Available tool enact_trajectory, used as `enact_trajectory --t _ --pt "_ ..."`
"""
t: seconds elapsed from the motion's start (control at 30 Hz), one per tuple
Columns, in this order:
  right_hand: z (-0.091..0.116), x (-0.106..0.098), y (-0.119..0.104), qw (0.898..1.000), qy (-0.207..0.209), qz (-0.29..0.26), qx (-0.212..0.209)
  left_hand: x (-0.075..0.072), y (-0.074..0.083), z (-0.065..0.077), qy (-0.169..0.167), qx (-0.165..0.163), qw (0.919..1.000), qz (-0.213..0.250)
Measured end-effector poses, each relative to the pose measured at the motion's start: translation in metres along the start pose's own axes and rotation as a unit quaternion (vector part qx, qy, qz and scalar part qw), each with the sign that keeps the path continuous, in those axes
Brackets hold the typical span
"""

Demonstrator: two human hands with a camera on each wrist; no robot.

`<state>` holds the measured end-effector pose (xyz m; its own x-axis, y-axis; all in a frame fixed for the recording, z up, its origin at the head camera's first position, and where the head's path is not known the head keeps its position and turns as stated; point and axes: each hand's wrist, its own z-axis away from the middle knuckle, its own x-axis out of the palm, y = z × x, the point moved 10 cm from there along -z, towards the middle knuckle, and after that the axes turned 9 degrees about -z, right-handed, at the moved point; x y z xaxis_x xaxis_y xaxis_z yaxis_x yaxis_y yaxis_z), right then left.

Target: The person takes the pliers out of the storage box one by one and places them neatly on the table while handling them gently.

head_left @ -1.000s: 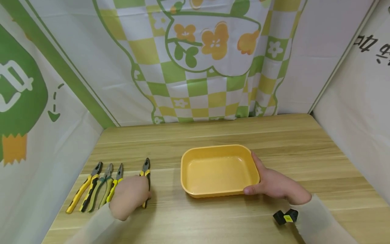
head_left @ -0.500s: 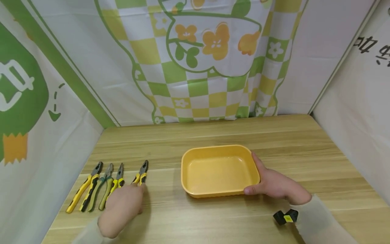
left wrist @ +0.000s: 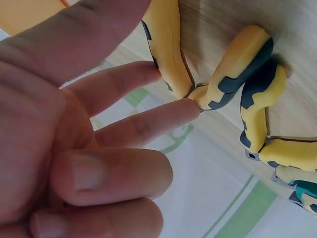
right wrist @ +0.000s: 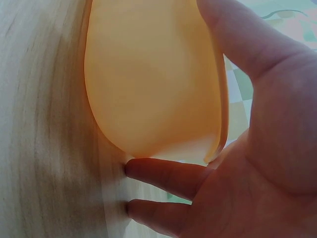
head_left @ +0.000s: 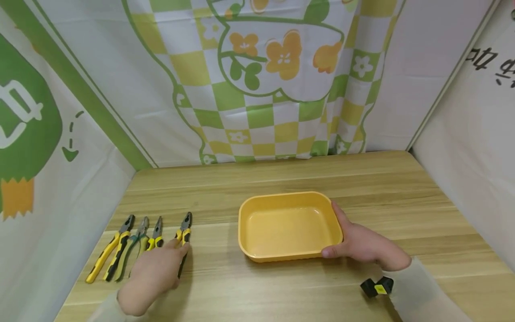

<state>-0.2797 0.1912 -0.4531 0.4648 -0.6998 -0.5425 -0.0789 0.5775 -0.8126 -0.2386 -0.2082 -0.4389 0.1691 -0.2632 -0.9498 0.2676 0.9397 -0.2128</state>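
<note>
My left hand [head_left: 154, 270] is at a pair of pliers [head_left: 186, 222] with yellow and black handles, lying jaws away on the table. In the left wrist view two extended fingers touch the pliers' handles [left wrist: 166, 39], the thumb is apart from them, and the other fingers are bent. A yellow plastic bin [head_left: 287, 232], with nothing in it, stands at the middle. My right hand [head_left: 360, 241] holds its right end, thumb at the near corner and fingers along the side. In the right wrist view the bin's wall [right wrist: 153, 74] fills the space beside the thumb.
Left of my left hand, more pliers lie side by side: yellow-and-black ones [head_left: 128, 222], green-handled ones [head_left: 143, 226] and needle-nose ones [head_left: 157, 229], partly covered by the hand. A checked cloth [head_left: 261, 116] hangs behind the wooden table [head_left: 273, 176].
My left hand has drawn back and left, and the pliers under its fingers have slid slightly left toward the row. The right hand and the bin have stayed put.
</note>
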Motion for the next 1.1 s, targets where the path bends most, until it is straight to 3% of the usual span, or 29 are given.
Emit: enact_trajectory --t 0.23,0.57,1.1 --pt "-0.0004 0.0001 0.0010 1.000 0.001 0.003 0.003 -0.0008 -0.0006 0.0000 0.007 0.000 1.0000 -0.003" --pt "-0.0015 0.0001 0.0042 1.000 0.005 0.000 0.005 0.0031 -0.0054 0.0015 -0.023 -0.031 0.9992 0.012" --pt "-0.0026 0.0004 0.0028 1.000 0.001 -0.015 -0.005 0.0080 -0.0074 0.0017 -0.034 -0.033 0.9987 0.017"
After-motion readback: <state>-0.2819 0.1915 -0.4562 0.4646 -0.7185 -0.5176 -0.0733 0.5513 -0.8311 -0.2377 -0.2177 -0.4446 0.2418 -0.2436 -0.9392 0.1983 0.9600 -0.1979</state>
